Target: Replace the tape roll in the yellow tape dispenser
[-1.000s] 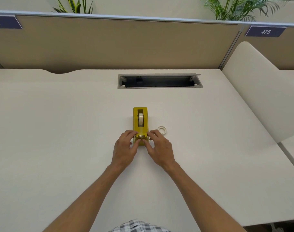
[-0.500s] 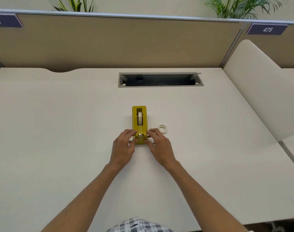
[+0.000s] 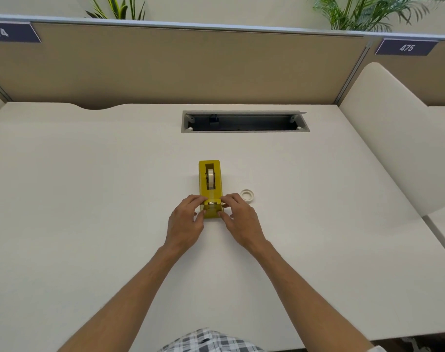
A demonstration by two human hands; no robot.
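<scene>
Yellow tape dispenser (image 3: pixel 209 186): upright at the centre of the pale tabletop (image 3: pixel 89 199), a tape roll (image 3: pixel 211 177) seated in its slot. Left hand (image 3: pixel 186 219) and right hand (image 3: pixel 239 219): each grip pinched on the near end of the dispenser, one per side, by the cutter. Spare tape ring (image 3: pixel 247 194): flat on the tabletop just right of the dispenser, beside the right hand

At frame centre, the left hand (image 3: pixel 184 219) and right hand (image 3: pixel 239 219) gripped the near end of the yellow tape dispenser (image 3: pixel 209 184) on the bench (image 3: pixel 89 199); a tape roll (image 3: pixel 210 178) sat inside, and a spare ring (image 3: pixel 247 194) lay just right.
</scene>
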